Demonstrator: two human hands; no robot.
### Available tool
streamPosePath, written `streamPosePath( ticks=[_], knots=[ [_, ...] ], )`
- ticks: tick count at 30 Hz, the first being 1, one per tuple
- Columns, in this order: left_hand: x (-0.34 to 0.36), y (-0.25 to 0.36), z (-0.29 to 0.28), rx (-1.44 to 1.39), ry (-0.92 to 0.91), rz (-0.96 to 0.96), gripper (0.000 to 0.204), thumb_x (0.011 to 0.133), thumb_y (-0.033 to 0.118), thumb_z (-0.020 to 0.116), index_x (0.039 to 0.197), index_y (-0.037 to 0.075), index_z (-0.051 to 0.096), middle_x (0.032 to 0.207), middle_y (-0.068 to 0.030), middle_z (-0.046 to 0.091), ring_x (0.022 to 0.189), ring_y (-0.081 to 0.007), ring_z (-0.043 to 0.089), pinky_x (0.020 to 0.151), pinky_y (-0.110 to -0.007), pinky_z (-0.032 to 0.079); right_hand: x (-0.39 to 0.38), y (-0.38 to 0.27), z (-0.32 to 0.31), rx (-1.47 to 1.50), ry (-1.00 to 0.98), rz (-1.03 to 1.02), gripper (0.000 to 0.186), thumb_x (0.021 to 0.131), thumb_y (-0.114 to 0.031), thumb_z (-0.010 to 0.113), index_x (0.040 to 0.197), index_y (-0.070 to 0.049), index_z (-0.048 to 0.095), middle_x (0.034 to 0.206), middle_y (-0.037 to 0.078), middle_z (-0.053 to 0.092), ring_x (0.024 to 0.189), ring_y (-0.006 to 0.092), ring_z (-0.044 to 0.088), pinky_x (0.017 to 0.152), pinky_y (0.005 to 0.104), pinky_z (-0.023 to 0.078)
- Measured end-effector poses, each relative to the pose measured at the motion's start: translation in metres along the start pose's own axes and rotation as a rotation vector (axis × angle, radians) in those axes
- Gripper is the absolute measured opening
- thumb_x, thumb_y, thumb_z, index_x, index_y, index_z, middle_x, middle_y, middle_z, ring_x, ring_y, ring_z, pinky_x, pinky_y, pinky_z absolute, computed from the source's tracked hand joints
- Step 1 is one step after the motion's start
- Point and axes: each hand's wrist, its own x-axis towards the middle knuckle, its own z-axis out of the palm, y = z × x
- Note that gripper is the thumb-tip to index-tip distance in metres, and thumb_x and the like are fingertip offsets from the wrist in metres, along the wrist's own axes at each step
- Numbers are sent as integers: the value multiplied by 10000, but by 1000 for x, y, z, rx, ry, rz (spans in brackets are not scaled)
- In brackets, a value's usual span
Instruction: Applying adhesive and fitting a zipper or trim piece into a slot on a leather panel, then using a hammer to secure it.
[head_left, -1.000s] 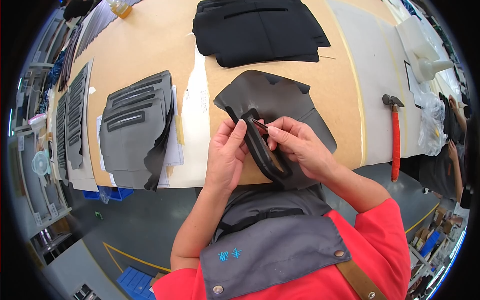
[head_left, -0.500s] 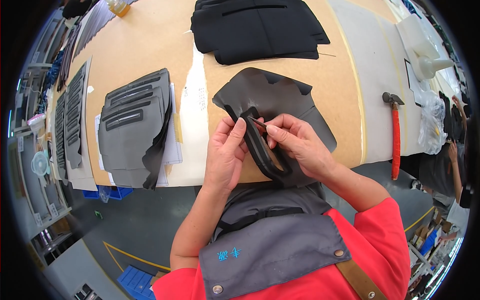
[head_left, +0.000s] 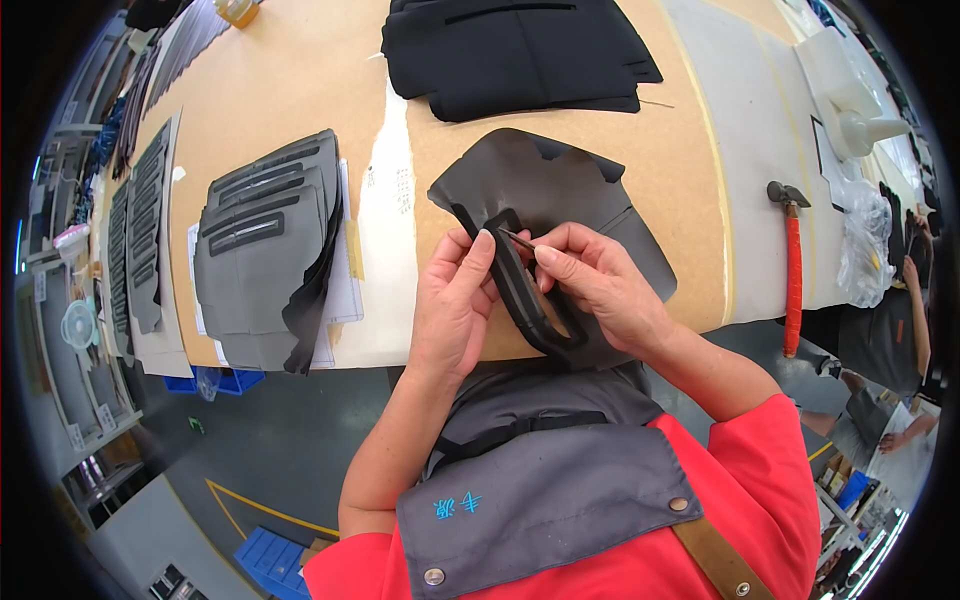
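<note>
Head view shows two bare hands working at the near edge of a wide table covered with tan board [head_left: 280, 90]. Between them is a dark grey flexible sheet panel [head_left: 575, 190], which has a long slot with a thick black border; it lies directly before the person, partly raised and bent. The left hand [head_left: 455, 290] has its thumb and fingers closed upon this border, near the upper end of the slot. The right hand [head_left: 598, 285] pinches a thin dark stick-like tool [head_left: 518, 241] between thumb and fingers, and its tip points to the same upper end. Whether the tip touches the border, I cannot tell.

To the left lies an overlapping stack of dark grey slotted panels [head_left: 255, 310]. Beyond the held panel there is a pile of black fabric panels [head_left: 520, 65]. On the right side are a hammer with red handle [head_left: 793, 270], a crumpled clear plastic bag [head_left: 862, 245] and a whitish bottle with cone-shaped nozzle [head_left: 858, 132].
</note>
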Motion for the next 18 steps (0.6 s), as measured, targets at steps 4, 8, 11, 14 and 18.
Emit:
streamPosePath(
  ticks=[4, 8, 11, 14, 18],
  knots=[
    [0, -2, -1, -10, 4, -3, 191, 1065, 207, 567, 1152, 37, 569, 1170, -162, 697, 1085, -194, 679, 969, -330, 536, 0, 2, -1, 14, -5, 0, 247, 1041, -256, 610, 1054, -12, 644, 897, -6, 627, 873, 60, 548, 841, 227, 451],
    [0, -2, 0, -8, 10, 1, 191, 1064, 207, 568, 1151, 36, 569, 1165, -161, 698, 1090, -197, 677, 972, -327, 534, 0, 0, 0, 14, -2, 0, 248, 1040, -256, 613, 1060, -10, 641, 924, 0, 637, 879, 59, 552, 843, 225, 456],
    [0, -2, 1, -6, 12, -1, 189, 1064, 204, 568, 1150, 36, 570, 1165, -160, 698, 1093, -198, 676, 974, -328, 534, 0, 0, -1, 15, -7, 3, 250, 1039, -255, 614, 1061, -7, 640, 951, 6, 646, 893, 62, 559, 856, 227, 459],
    [0, -3, 0, -3, 13, -5, 188, 1065, 203, 565, 1151, 36, 571, 1165, -160, 697, 1093, -199, 676, 975, -330, 535, 0, 0, 0, 15, -1, -2, 250, 1038, -252, 614, 1057, -4, 639, 972, 13, 656, 904, 66, 568, 868, 228, 462],
    [0, -3, 0, -8, 15, -7, 191, 1067, 205, 560, 1152, 35, 571, 1165, -164, 697, 1089, -201, 677, 974, -333, 537, 1, 2, 3, 18, 30, -25, 247, 1035, -244, 616, 1055, 2, 636, 986, 22, 664, 911, 68, 580, 868, 228, 470]
  ],
)
